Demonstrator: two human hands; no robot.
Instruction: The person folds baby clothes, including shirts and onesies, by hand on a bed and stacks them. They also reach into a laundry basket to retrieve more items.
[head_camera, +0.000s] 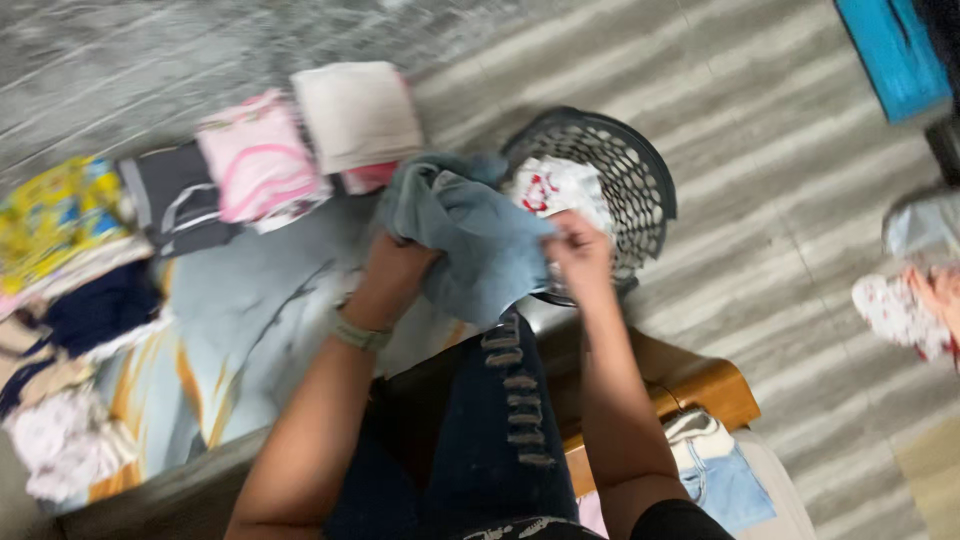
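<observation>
You had a grey-blue cloth (470, 235) gathered up between both hands, held above your knee in the ripped dark jeans (495, 420) and just in front of the dark mesh laundry basket (640, 175). Your left hand (395, 265) was closed into a bunch of the fabric from below, and your right hand (580, 250) pinched the opposite edge between thumb and fingers. The cloth sagged and creased between the two grips, so it looked light, soft and limp, something that would drape rather than hold a shape; corners or a hemmed edge seemed the best places to take it, since a fistful of the middle only bunched it. A white garment with red marks (555, 185) lay in the basket behind it. On the patterned sheet (250, 300) to your left sat folded piles: a cream one (355, 115), a pink one (258, 155), a dark grey one (175, 200) and a yellow printed one (55, 215).
</observation>
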